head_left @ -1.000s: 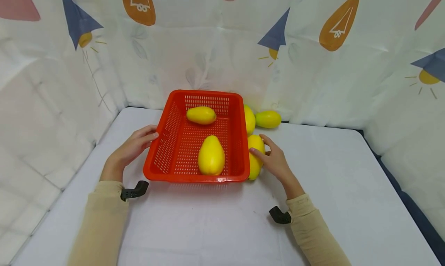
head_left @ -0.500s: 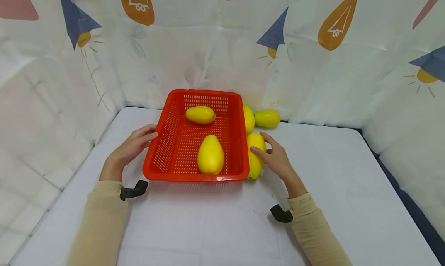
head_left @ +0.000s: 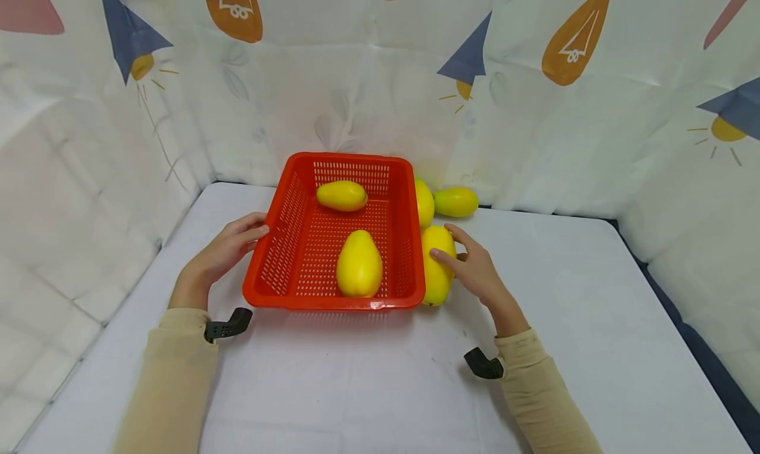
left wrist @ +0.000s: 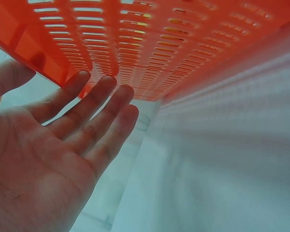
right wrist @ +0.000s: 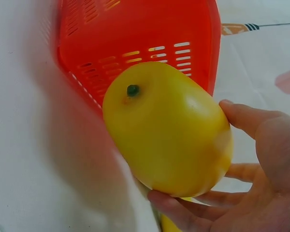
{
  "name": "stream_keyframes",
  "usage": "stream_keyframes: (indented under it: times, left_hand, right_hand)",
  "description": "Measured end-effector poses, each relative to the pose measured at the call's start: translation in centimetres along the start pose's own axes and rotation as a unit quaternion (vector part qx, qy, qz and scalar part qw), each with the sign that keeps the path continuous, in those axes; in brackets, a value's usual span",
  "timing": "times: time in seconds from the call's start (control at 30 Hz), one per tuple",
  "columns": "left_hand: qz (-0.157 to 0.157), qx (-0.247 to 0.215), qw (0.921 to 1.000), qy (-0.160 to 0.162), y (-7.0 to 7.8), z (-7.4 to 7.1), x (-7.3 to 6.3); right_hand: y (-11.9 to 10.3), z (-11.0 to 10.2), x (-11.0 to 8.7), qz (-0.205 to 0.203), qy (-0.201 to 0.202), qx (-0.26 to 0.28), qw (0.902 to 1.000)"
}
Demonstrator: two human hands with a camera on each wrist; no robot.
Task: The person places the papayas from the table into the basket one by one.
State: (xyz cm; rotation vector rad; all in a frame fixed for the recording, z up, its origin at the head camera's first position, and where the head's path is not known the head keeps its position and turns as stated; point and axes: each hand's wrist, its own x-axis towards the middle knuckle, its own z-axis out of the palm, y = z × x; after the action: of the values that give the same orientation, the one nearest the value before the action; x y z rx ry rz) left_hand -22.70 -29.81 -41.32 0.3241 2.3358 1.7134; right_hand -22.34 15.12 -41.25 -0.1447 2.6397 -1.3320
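right hand [head_left: 475, 272] curls thumb and fingers round a yellow fruit [head_left: 437, 266] on the table [head_left: 380, 375], just outside the right wall of the basket [head_left: 410, 243]; in the right wrist view the fruit [right wrist: 169, 128] sits in the palm with the thumb above and fingers [right wrist: 183, 212] under it, its dark stem end toward the basket [right wrist: 135, 34]. left hand [head_left: 222, 253] lies flat and relaxed, fingers straight, with the fingertips against the left wall of the basket; the left wrist view shows the spread fingers [left wrist: 94, 113] touching the slotted red side [left wrist: 145, 43].

going by size: the white table carries everything, with a printed curtain [head_left: 380, 78] behind and beside it. then the red basket, near the back middle of the table. inside it lie two yellow fruits, the bigger one [head_left: 359, 264] near the front wall, a smaller one [head_left: 341, 195] lying crosswise near the back. behind the held fruit, another yellow one [head_left: 424, 203] touches the basket's right wall, and a greenish-yellow one [head_left: 456, 202] lies just beside it by the curtain.
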Motion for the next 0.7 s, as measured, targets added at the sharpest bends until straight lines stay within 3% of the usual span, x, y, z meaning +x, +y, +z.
stream_keyframes:
  times: [0.7]
  left_hand:
    - [-0.006, 0.002, 1.0, 0.0, 0.05, 0.0, -0.04]
  right_hand:
    - [-0.74, -0.73, -0.52, -0.003, -0.007, 0.015, 0.9999]
